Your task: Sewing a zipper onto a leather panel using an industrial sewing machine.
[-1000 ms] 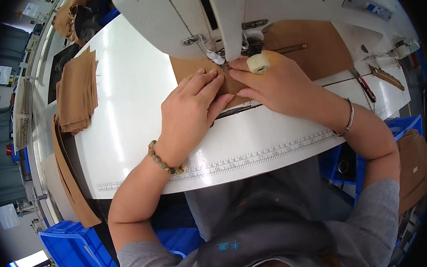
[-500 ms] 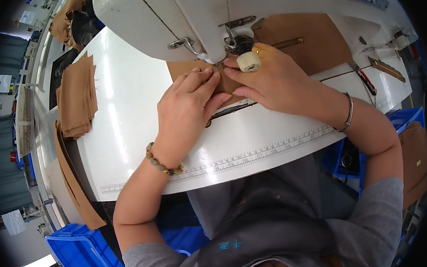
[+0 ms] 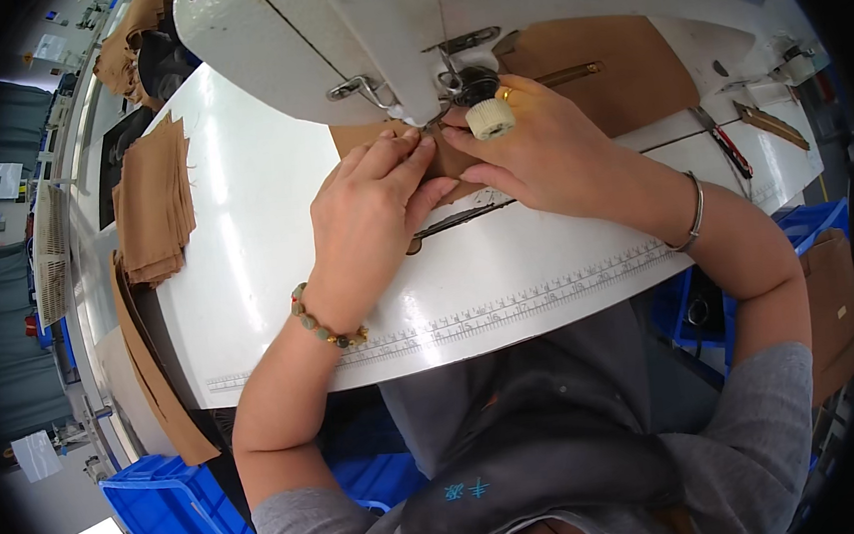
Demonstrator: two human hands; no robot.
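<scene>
A brown fabric piece [image 3: 621, 61] lies under the head of a white sewing machine [image 3: 328, 34] and spreads out behind it to the right. My left hand [image 3: 371, 186] presses on its near part, fingers closed together at the needle area and thumb held apart. Opposite it, my right hand [image 3: 538, 143] grips the same fabric, its index finger and thumb pointing at my left fingertips. A white knurled knob [image 3: 491, 118] partly hides the right fingers. The needle tip is hard to make out between the hands. A narrow brass-edged strip [image 3: 569, 75] shows on the fabric.
Brown cut pieces [image 3: 153, 203] are stacked at the left of the white table [image 3: 258, 280]. A ruler strip [image 3: 471, 319] follows its front edge. Red-handled snips [image 3: 726, 146] and a brown strip [image 3: 772, 125] lie right. Blue crates [image 3: 181, 517] stand below.
The whole view has tilted slightly. Both hands stay on the fabric by the needle, with hardly any movement visible.
</scene>
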